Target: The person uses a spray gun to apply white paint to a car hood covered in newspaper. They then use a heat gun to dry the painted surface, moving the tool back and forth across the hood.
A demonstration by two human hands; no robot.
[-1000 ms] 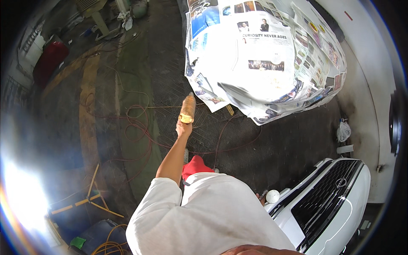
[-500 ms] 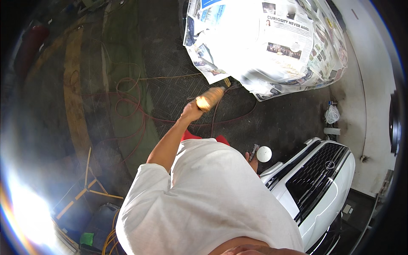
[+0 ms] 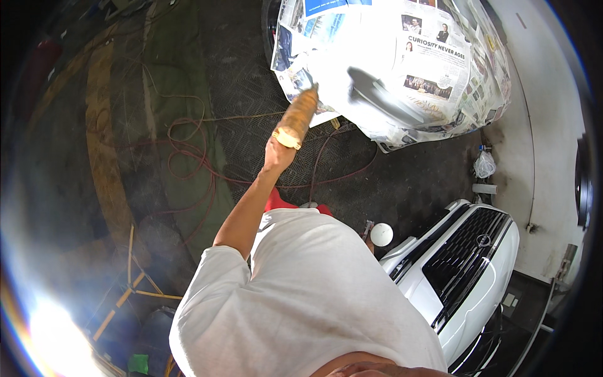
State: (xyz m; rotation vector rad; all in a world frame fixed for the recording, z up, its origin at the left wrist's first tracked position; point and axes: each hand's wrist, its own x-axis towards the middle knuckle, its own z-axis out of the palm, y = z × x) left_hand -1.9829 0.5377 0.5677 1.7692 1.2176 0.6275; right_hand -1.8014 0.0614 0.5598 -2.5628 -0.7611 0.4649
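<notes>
My left hand [image 3: 279, 152] is closed around a tan-brown, roughly cylindrical object [image 3: 298, 118]. Its far end tapers and points forward, over the near left edge of a white panel [image 3: 352, 60] ringed with newspaper [image 3: 433, 50]. Motion blur hides what kind of object this is. A dark, blurred shadow-like patch lies across the panel to its right. Low at my right side, my right hand [image 3: 370, 246] is mostly hidden by my shirt. It appears closed on what looks like a spray gun, with a round white cup [image 3: 381, 234] seen from above.
A white car bumper with a black grille [image 3: 468, 251] stands close at my right. Reddish hose [image 3: 204, 160] loops over the floor ahead and left. A yellow-limbed stand [image 3: 130, 289] is at lower left. Along the right wall hangs a plastic bag [image 3: 484, 164].
My left hand has moved slightly forward, and the tan-brown object has swung forward and left over the panel's edge. The dark patch on the panel has grown. My right hand shows less.
</notes>
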